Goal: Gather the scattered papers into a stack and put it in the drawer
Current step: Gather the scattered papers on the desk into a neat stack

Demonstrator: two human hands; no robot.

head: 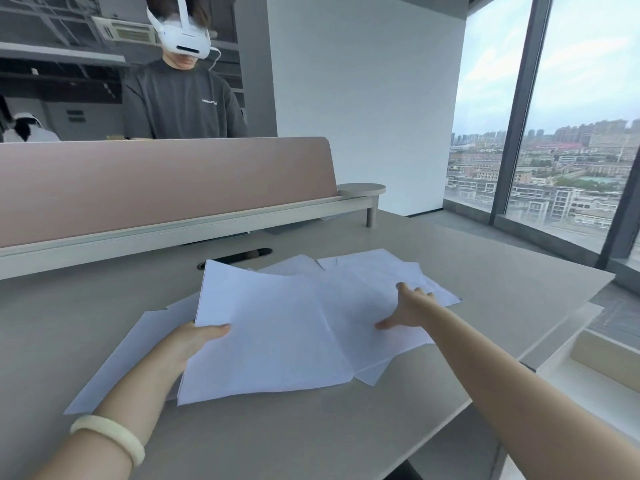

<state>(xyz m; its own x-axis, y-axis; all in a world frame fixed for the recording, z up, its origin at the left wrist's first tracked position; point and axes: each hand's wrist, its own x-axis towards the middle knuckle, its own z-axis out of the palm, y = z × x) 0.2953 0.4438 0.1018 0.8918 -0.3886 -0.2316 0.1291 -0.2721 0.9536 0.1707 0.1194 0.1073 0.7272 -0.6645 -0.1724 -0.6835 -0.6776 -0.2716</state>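
Nearest the camera, the left forearm comes in from the bottom corner with a smooth cream bangle (107, 441) round the wrist. Follow that arm up and there's the left grip (194, 344), clamped on the near left edge of the loose white paper sheets (277, 337): thumb laid over the top of the sheet, fingers tucked out of sight beneath it. That top sheet is lifted a little off the ones under it.

Across on the other side, the right grip (408, 310) is released, fingers spread and straight, palm pressing flat on the right part of the same pile. The sheets lie fanned and overlapping in the middle of the pale grey-beige tabletop (311, 431), corners poking out left, right and at the back. None of them is squared up.

Off the right edge of the tabletop, lower down, an open white drawer with a beige inside (561, 375) stands well apart from the pile.

Just past the papers, a dark oval cable slot (235, 258) cuts into the tabletop. Behind it rises a dusty-pink divider panel (166, 181) with a small round side shelf (362, 189) at its right end. Beyond the panel stands a person in a dark grey T-shirt (180, 105) wearing a white headset (185, 39). Far right, a tall dark-framed window (519, 116) looks over city rooftops.
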